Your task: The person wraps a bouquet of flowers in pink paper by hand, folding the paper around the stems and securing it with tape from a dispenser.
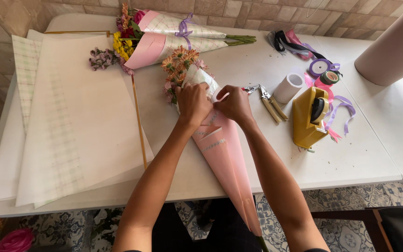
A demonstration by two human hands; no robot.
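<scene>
Two hands on one thing: both meet at the upper part of a pink paper cone (227,163) wrapped around a small bunch of orange and pink flowers (179,70).
Cone position: lies flat on the white table (364,154), centre of view, directly ahead of the person.
Long axis: runs diagonally, flower heads up and to the left, away from the body; pointed tail down and to the right, reaching past the near table edge.
Left hand (193,102): palm down over the cone's mouth, fingers curled onto the white inner wrap (201,78) just below the blooms; grip closed on the wrap.
Right hand (235,105): touching the cone's right edge, fingers pinched on a fold of paper; grip closed on the cone.
Nearer hand: neither, both sit at the same place on the cone, side by side, almost touching.
From grip: blooms lie just beyond the fingertips; the tail trails back between the forearms.
Right of cone: pliers-like cutters (269,100) near, then a white tape roll (289,86), a yellow tape dispenser (309,116), loose ribbons (304,46).
Left of cone: stacked sheets of pale wrapping paper (71,130).
Far side: two finished wrapped bouquets (164,35) tied with purple ribbon.
</scene>
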